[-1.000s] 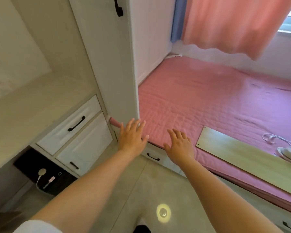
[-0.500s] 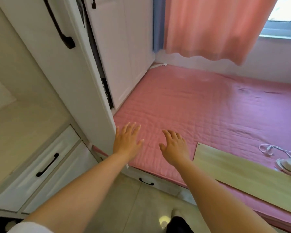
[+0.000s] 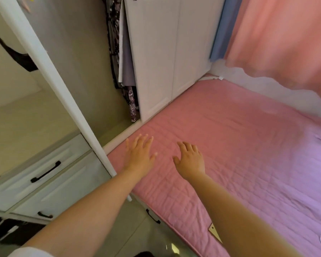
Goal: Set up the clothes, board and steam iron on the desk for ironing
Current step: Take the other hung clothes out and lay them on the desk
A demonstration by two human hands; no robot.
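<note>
Both hands, left hand (image 3: 139,156) and right hand (image 3: 190,160), fingers spread and empty, are reaching, probably toward hanging clothes (image 3: 125,58) at eleven o'clock.

Left hand (image 3: 140,156), right hand (image 3: 190,160) outstretched, fingers spread, over pink mattress (image 3: 248,154); clothes (image 3: 123,58) hang in open wardrobe (image 3: 152,52).

Both hands (image 3: 164,158) outstretched, fingers spread.
</note>
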